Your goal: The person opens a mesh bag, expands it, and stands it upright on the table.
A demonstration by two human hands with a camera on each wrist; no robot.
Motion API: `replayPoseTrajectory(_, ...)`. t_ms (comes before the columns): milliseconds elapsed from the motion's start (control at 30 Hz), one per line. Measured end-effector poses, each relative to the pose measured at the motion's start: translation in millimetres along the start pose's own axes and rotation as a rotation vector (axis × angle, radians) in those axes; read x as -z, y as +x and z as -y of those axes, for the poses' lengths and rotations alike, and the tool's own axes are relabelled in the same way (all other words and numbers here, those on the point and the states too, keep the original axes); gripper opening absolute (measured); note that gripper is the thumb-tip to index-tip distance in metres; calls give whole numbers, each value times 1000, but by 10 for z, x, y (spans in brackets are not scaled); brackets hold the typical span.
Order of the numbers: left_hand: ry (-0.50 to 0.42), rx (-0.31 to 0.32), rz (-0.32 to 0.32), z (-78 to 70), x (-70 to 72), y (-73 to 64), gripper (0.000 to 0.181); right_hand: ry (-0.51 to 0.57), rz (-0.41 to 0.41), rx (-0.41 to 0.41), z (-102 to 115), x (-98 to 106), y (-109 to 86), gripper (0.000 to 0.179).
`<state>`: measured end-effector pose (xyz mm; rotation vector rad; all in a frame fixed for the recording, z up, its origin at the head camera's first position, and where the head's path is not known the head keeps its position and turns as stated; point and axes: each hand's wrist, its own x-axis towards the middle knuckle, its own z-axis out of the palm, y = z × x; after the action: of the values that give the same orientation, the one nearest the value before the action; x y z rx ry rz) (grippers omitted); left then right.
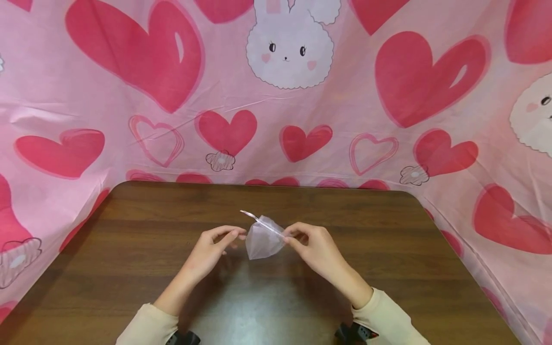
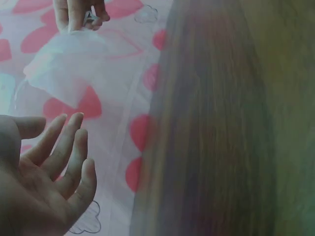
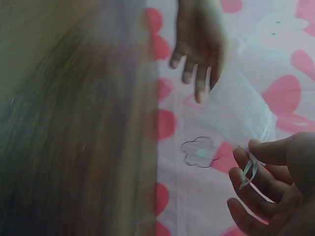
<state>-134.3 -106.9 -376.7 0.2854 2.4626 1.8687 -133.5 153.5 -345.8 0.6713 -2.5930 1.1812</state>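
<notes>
A sheer white drawstring pouch (image 1: 263, 240) is held up above the table, its gathered mouth edge slanting across the top. My right hand (image 1: 316, 247) pinches one end of that edge between thumb and index finger. In the right wrist view a thin ribbon loop (image 3: 252, 172) dangles below the pinch, over the other fingers. Another ribbon end (image 1: 247, 213) sticks out at the pouch's far left corner. My left hand (image 1: 213, 247) is just left of the pouch; in the left wrist view its fingers (image 2: 64, 147) are spread, loosely bent, holding nothing.
Beneath the hands lies a dark brown wooden table (image 1: 172, 211) with rounded far corners. Pink cloth (image 1: 267, 105) printed with red hearts and white rabbit faces hangs behind it and along both sides. Dark straps (image 1: 358, 331) show at both wrists.
</notes>
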Motion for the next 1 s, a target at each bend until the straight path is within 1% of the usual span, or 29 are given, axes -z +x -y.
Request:
replayPoseTrajectory(133, -1, -18, 12, 25, 49, 82, 31, -175, 55, 71, -43, -27, 74, 10)
replayPoseTrajectory(267, -5, -25, 28, 40, 43, 173, 34, -292, 91, 122, -81, -70, 131, 10)
replayPoseTrajectory(333, 21, -37, 42, 48, 22, 210, 33, -331, 106, 134, -99, -90, 154, 10)
replayPoseTrajectory(467, 101, -99, 87, 87, -32, 268, 27, -395, 137, 162, -142, -129, 192, 10)
replayPoseTrajectory(600, 182, -152, 120, 141, -83, 312, 17, -418, 157, 178, -195, -163, 215, 10)
replayPoseTrajectory(667, 213, -162, 134, 159, -99, 325, 12, -421, 162, 181, -225, -180, 221, 10)
replayPoseTrajectory(767, 241, -169, 153, 168, -106, 334, 10, -418, 165, 183, -270, -199, 221, 10)
replayPoseTrajectory(867, 256, -160, 157, 149, -103, 337, 11, -410, 155, 193, -303, -205, 216, 11)
replayPoseTrajectory(1000, 294, -117, 127, 74, -105, 358, 14, -393, 145, 233, -334, -202, 212, 11)
